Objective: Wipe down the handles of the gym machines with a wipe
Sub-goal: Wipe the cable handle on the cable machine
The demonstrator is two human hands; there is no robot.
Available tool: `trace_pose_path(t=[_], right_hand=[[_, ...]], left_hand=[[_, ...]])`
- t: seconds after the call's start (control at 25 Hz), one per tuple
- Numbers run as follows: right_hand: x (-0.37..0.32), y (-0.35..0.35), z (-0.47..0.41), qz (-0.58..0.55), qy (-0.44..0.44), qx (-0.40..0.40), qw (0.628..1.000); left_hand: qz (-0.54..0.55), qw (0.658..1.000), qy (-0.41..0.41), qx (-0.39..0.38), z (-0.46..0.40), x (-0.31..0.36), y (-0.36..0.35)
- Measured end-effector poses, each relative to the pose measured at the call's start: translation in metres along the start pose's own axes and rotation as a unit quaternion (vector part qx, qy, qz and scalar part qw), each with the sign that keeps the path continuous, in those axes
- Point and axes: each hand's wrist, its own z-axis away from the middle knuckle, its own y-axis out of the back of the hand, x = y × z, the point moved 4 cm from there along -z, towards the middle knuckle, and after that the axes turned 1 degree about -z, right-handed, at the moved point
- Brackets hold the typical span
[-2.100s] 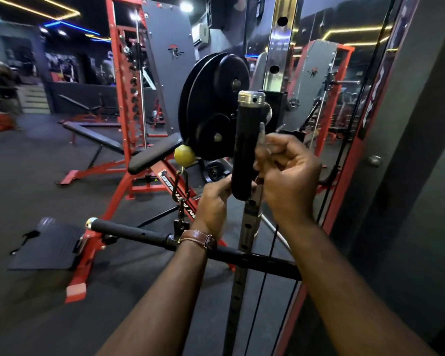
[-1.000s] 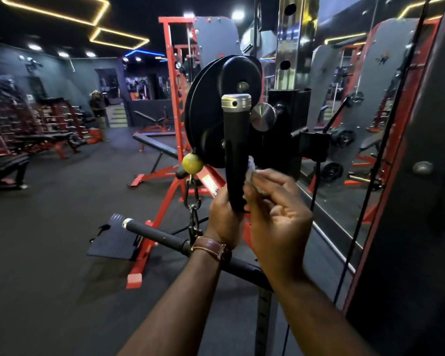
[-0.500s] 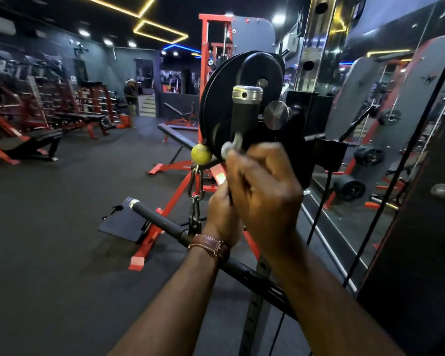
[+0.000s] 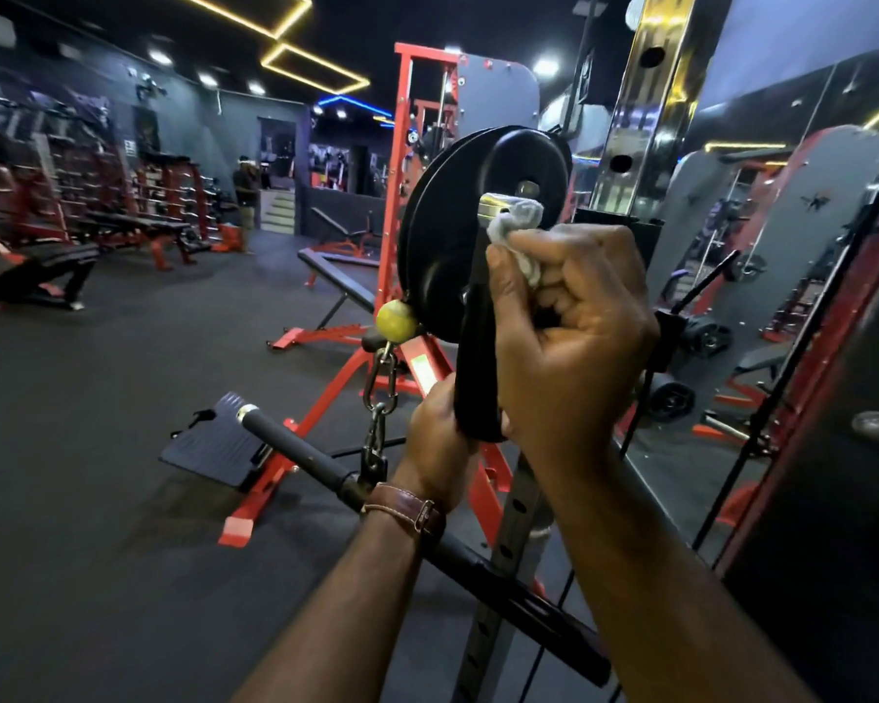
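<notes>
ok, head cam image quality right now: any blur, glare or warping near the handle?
Head view: dim room, bright LED ceiling strips blooming; strong glare on the chrome upright; wide-angle bending at the edges; right hand and wipe slightly soft, left hand and black handle readable; the handle's chrome cap is partly hidden by the wipe.

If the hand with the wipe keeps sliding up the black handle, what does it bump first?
Probably the handle's shiny metal cap. The right hand holds the wipe, which already reaches that cap; beyond it looks free, though depth is unclear.
</notes>
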Motion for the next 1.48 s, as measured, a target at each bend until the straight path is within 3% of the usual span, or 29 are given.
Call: trace_pose_path(t=[0.12,0.2,0.32,0.4,0.48,0.6,0.72,0.76,0.84,0.92,0.96,1.08,1.2,1.32,1.48], right_hand=[[0.001,0.000,0.024,0.047,-0.003,-0.049,0.998],[-0.005,0.007,0.058,0.079,-0.017,-0.056,0.995],[0.008,-0.004,0.037,-0.024,-0.118,-0.001,0.993],[0.021,-0.015,0.012,-0.155,-0.269,0.071,0.948],[0.036,-0.020,0.015,-0.251,-0.383,0.043,0.888],[0.033,-0.011,0.046,-0.219,-0.463,-0.077,0.856],[0.020,-0.014,0.028,-0.269,-0.494,-0.014,0.827],[0.017,-0.016,0.016,-0.276,-0.476,0.029,0.835],[0.003,-0.018,0.002,-0.172,-0.387,0.084,0.902],[-0.022,-0.016,0.015,0.046,-0.247,0.064,0.966],[-0.036,-0.017,0.028,0.148,-0.175,0.018,0.973],[-0.059,-0.033,0.044,0.372,0.002,-0.142,0.917],[-0.063,-0.048,0.005,0.477,0.112,-0.165,0.856],[-0.070,-0.064,-0.022,0.560,0.116,-0.159,0.805],[-0.064,-0.074,0.029,0.655,0.047,-0.255,0.709]], left_hand=[[0.050,0.997,0.018,-0.061,-0.007,0.002,-0.001],[0.023,0.996,-0.007,-0.091,-0.018,0.004,0.005],[-0.052,0.986,-0.081,-0.134,-0.029,0.006,0.009],[-0.033,0.973,-0.086,-0.213,-0.033,0.008,0.004],[-0.013,0.951,-0.076,-0.301,-0.030,0.012,-0.002],[0.046,0.949,0.007,-0.313,-0.044,0.003,-0.005],[0.050,0.925,0.083,-0.367,-0.058,-0.004,-0.009],[0.039,0.906,0.094,-0.410,-0.057,-0.001,-0.013],[0.025,0.883,0.083,-0.461,-0.055,0.006,-0.016],[0.049,0.876,0.101,-0.470,-0.056,0.012,-0.017],[0.082,0.869,0.124,-0.472,-0.054,0.016,-0.017],[0.134,0.867,0.172,-0.448,-0.050,0.016,-0.013],[0.066,0.887,0.083,-0.449,-0.047,0.018,-0.010],[0.036,0.893,0.052,-0.446,-0.048,0.019,-0.009],[0.048,0.890,0.043,-0.452,-0.047,0.022,-0.007]])
